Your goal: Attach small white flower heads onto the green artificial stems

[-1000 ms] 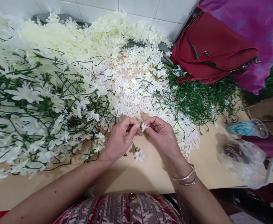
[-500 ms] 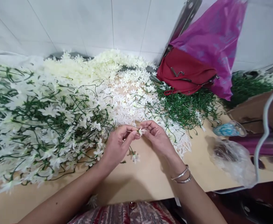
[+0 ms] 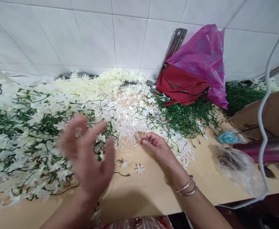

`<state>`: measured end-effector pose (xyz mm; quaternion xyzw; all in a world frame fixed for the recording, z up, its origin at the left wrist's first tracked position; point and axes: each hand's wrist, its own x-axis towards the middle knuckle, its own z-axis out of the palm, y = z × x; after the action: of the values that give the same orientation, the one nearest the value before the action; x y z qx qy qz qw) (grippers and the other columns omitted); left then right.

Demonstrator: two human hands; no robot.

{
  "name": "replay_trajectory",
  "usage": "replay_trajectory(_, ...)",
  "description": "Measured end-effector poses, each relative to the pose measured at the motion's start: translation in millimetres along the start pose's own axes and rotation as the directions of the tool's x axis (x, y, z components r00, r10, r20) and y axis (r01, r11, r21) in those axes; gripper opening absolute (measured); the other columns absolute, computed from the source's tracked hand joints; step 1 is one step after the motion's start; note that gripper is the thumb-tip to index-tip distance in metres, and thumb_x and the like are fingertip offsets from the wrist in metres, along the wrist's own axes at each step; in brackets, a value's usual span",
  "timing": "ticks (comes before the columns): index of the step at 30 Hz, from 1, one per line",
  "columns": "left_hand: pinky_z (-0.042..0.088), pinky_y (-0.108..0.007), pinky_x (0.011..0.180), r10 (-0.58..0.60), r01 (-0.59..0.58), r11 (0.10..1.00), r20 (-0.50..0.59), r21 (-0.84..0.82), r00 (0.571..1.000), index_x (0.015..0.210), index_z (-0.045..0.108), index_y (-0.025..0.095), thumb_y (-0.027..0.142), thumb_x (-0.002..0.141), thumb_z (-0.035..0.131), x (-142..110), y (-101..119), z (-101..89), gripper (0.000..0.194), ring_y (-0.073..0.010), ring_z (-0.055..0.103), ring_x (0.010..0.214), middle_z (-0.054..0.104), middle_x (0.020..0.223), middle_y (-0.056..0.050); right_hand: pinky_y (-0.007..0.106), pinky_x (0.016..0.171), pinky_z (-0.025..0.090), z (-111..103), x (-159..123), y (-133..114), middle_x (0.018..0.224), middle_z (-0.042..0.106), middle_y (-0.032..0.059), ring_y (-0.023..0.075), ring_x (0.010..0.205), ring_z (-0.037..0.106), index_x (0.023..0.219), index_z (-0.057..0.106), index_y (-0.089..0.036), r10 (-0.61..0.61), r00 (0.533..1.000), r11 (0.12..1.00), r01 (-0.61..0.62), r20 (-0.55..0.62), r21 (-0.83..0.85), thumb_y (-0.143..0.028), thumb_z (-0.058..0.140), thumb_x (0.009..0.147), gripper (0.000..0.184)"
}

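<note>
My left hand (image 3: 88,154) is raised, blurred by motion, with its fingers spread apart. It hovers at the right side of a big heap of white artificial flowers with green stems (image 3: 37,127). My right hand (image 3: 157,146) rests low over the table, thumb and fingertips pinched together beside a pile of thin white stick-like pieces (image 3: 130,128). Whatever lies between those fingertips is too small to make out. A loose white petal piece (image 3: 139,169) lies flat on the table, near a small stemmed flower (image 3: 124,164).
Cream blossoms (image 3: 113,78) are heaped along the tiled wall. Green stems (image 3: 187,116) lie below a red bag (image 3: 182,84) and a purple plastic bag (image 3: 208,60). At the right are a clear plastic bag (image 3: 237,168), a cardboard box (image 3: 254,111) and a white cable (image 3: 262,127).
My hands were together around a small white flower; now they are apart. My left hand has moved left and opened. A petal piece now shows on the table. The view has tilted upward.
</note>
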<state>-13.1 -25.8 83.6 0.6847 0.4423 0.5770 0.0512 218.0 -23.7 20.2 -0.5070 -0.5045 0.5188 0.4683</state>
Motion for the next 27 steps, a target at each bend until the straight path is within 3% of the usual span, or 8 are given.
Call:
replay_trajectory(2,0.045,-0.049,0.123,0.122,-0.117,0.992,0.208,-0.038,0.971,0.142,0.054,0.032,0.005,0.095,0.062,-21,8,21.3,0.054,-0.0276,0.050,0.141,0.051,0.145,-0.006,0.036,0.083,0.051,-1,5,-7,0.092,0.073,0.0046,0.0203,0.086,0.066,0.098,0.070,-0.023,-0.076,0.997,0.991,0.076,0.010,-0.107,-0.039,0.071,0.093,0.017)
replay_trajectory(5,0.053,-0.041,0.113,0.139,-0.070,0.986,0.523,-0.150,0.841,0.142,0.050,0.028,0.008,0.102,0.051,-43,7,44.5,0.045,-0.0219,0.061,0.129,0.061,0.136,-0.009,0.037,0.084,0.050,-8,26,-22,0.099,0.073,0.0065,0.0224,0.092,0.064,0.100,0.070,-0.023,-0.274,0.962,0.859,0.242,-0.006,-0.451,-0.027,0.063,0.096,0.009)
replay_trajectory(7,0.054,-0.042,0.111,0.115,-0.020,0.986,0.582,-0.167,0.805,0.138,0.051,0.026,0.007,0.102,0.047,-51,-1,52.8,0.041,-0.0229,0.061,0.131,0.061,0.137,-0.011,0.041,0.092,0.049,-14,46,-29,0.110,0.072,0.0108,0.0260,0.100,0.064,0.106,0.071,-0.021,-0.406,0.914,0.658,0.303,0.014,-0.689,-0.015,0.056,0.095,0.019)
replay_trajectory(10,0.055,-0.044,0.110,0.053,0.067,0.983,0.619,-0.170,0.784,0.134,0.053,0.024,0.007,0.100,0.047,-56,-15,58.5,0.039,-0.0250,0.062,0.130,0.061,0.138,-0.013,0.045,0.101,0.044,-19,76,-32,0.121,0.071,0.0170,0.0320,0.110,0.061,0.113,0.072,-0.017,-0.440,0.892,0.351,0.280,0.106,-0.893,-0.009,0.056,0.094,0.026)
replay_trajectory(14,0.055,-0.046,0.109,-0.017,0.131,0.983,0.652,-0.127,0.758,0.133,0.054,0.022,0.008,0.098,0.050,-60,-25,61.4,0.038,-0.0269,0.062,0.129,0.060,0.138,-0.015,0.042,0.091,0.043,-21,92,-26,0.100,0.074,0.0149,0.0306,0.098,0.061,0.092,0.073,-0.018,-0.366,0.922,0.178,0.204,0.128,-0.963,-0.010,0.054,0.096,0.021)
replay_trajectory(18,0.054,-0.047,0.110,-0.018,0.126,0.985,0.661,-0.116,0.750,0.131,0.057,0.021,0.009,0.098,0.051,-63,-25,63.1,0.036,-0.0266,0.063,0.128,0.062,0.137,-0.014,0.040,0.083,0.043,-34,82,-27,0.091,0.075,0.0118,0.0286,0.088,0.062,0.085,0.071,-0.019,-0.361,0.926,0.204,0.198,0.115,-0.959,-0.009,0.057,0.093,0.019)
replay_trajectory(22,0.053,-0.045,0.110,-0.034,0.195,0.966,0.659,-0.173,0.752,0.129,0.060,0.023,0.011,0.097,0.054,-59,-28,63.3,0.035,-0.0256,0.063,0.127,0.063,0.136,-0.013,0.037,0.074,0.044,-57,54,-51,0.084,0.074,0.0058,0.0247,0.077,0.063,0.083,0.070,-0.022,-0.411,0.910,0.358,0.206,0.044,-0.911,-0.014,0.063,0.091,0.013)
replay_trajectory(27,0.053,-0.042,0.110,-0.193,0.442,0.857,0.630,-0.265,0.752,0.125,0.065,0.021,0.026,0.102,0.057,-44,-42,59.4,0.025,-0.0232,0.065,0.123,0.065,0.129,-0.012,0.037,0.082,0.051,-56,5,-91,0.092,0.072,0.0057,0.0234,0.087,0.066,0.092,0.074,-0.024,-0.630,0.744,0.577,0.259,-0.221,-0.775,-0.026,0.066,0.094,0.008)
